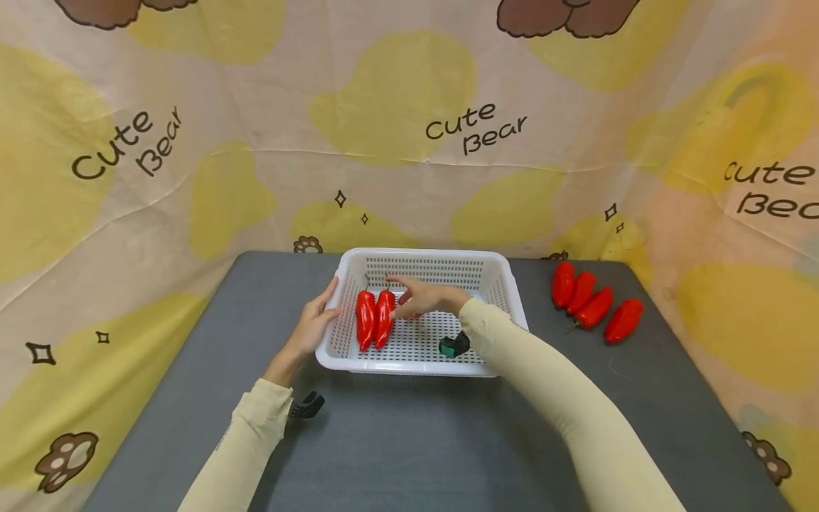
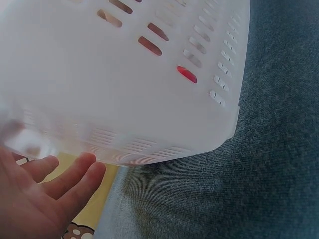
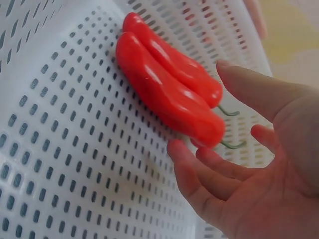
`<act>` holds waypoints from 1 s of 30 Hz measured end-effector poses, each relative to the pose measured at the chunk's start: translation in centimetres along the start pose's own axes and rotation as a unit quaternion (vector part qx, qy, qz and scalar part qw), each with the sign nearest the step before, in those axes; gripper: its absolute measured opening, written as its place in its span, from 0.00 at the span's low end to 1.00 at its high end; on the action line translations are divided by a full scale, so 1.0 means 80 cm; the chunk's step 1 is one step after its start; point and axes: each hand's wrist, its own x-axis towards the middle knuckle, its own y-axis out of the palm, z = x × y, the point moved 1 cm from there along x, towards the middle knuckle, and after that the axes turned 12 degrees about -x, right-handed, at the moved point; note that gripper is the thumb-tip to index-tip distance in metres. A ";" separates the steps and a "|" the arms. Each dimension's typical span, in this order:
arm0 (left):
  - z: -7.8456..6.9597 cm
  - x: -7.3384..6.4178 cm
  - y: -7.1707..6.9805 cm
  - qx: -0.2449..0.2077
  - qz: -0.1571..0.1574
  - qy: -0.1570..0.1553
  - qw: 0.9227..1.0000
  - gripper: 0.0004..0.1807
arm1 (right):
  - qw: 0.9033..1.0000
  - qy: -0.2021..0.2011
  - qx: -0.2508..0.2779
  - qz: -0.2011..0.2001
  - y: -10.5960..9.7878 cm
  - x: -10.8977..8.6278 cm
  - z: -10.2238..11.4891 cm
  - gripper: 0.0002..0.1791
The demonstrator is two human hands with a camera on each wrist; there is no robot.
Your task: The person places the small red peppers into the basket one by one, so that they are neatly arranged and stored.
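A white perforated plastic basket (image 1: 422,366) stands on the table, tilted in the left wrist view. My left hand (image 1: 310,327) holds its left rim, thumb over the edge and fingers along the outer wall. Inside, at the left end, two glossy red peppers (image 3: 169,94) with thin green stems lie side by side. My right hand (image 1: 425,295) reaches into the basket beside them. Its thumb and fingers (image 3: 199,186) are spread apart around the stem ends, with nothing gripped. In the head view a small red patch shows beneath this hand.
Several more red peppers (image 1: 591,307) lie on the dark grey table (image 1: 397,441), right of the basket. A patterned cloth (image 1: 384,121) hangs behind and along the sides. Small black wrist devices (image 1: 307,405) are worn on both arms.
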 end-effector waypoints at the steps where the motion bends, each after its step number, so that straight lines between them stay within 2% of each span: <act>1: 0.000 0.000 -0.001 0.001 0.000 0.000 1.000 0.35 | 1.000 -0.003 -0.003 -0.004 -0.002 -0.003 0.000 0.50; 8: 0.001 0.002 -0.003 0.004 0.005 0.006 1.000 0.35 | 0.999 -0.023 0.000 -0.023 -0.022 -0.028 0.005 0.47; 12: 0.001 0.000 -0.002 0.006 0.007 0.003 1.000 0.34 | 0.999 -0.037 0.001 -0.033 -0.031 -0.047 -0.002 0.46; 23: 0.004 -0.001 -0.001 0.003 0.003 -0.001 1.000 0.34 | 0.995 -0.074 0.010 -0.068 -0.057 -0.116 -0.028 0.43; 30: 0.005 0.001 -0.001 -0.002 0.003 0.002 1.000 0.34 | 0.988 -0.105 -0.023 -0.110 -0.076 -0.160 -0.038 0.39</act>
